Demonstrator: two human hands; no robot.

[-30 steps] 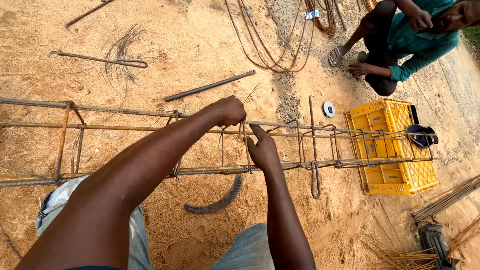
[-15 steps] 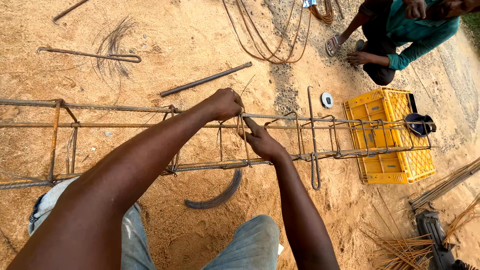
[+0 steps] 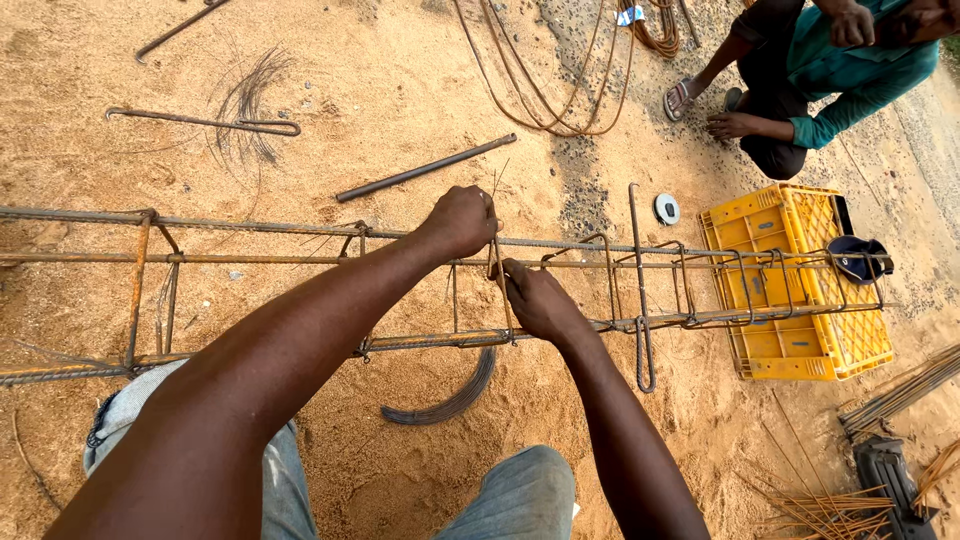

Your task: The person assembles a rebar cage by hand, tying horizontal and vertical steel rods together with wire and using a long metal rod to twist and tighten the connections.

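Tying a stirrup on the rebar cage (image 3: 300, 235)

My left hand (image 3: 462, 220) grips the top bar; my right hand (image 3: 540, 300) pinches, probably, tie wire at the stirrup (image 3: 497, 290). Stirrups rightward look fitted.

Sandy ground (image 3: 400, 90) under rebar cage (image 3: 300, 232), yellow crate (image 3: 790, 290), loose rods (image 3: 425, 168)

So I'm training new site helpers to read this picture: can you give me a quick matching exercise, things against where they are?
Things:
1 yellow crate
2 left hand
3 curved wire bundle
4 straight loose bar

Places:
A on the sand under the rebar cage
B on the cage's upper bar
C under the cage's right end
D on the sand beyond the cage

Pairs: 1-C, 2-B, 3-A, 4-D
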